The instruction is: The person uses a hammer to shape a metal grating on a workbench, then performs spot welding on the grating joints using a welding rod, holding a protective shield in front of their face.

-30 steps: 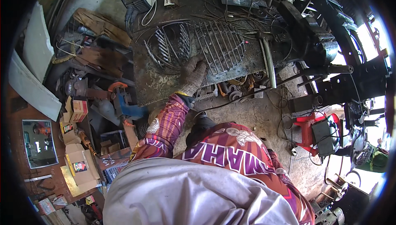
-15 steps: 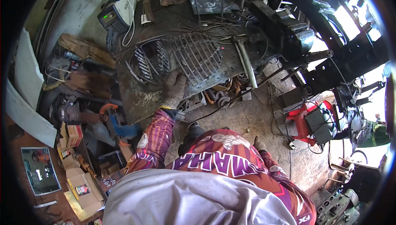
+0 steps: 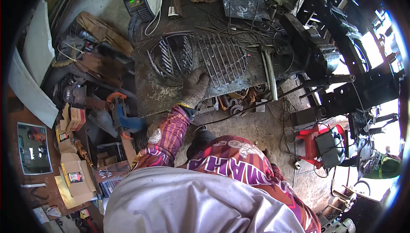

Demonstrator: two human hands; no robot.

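Note:
My gloved left hand (image 3: 195, 83) is at the bench's near edge. It touches or lies close to the near left rim of a round metal grate (image 3: 222, 60) with parallel bars. Its fingers look curled, but the glove and angle hide what they hold, if anything. Left of it lies a second round frame (image 3: 171, 58), with short slanted bars in rows. Both pieces lie flat on the dark metal bench (image 3: 149, 100). My right hand (image 3: 269, 156) hangs low beside my body, mostly hidden by my shirt, and its fingers cannot be made out.
A hammer-like tool with a pale metal handle (image 3: 270, 73) projects over the bench's front edge. Thin rods and wire (image 3: 222, 32) lie behind the grate. A welding machine (image 3: 143, 2) stands at the back left, a vise (image 3: 316, 49) at right. Cables cross the floor beside a red stool (image 3: 309, 145).
My view has swung left, so the bench and everything on it appear farther right. My left hand stays by the grate's near rim; my right hand stays low.

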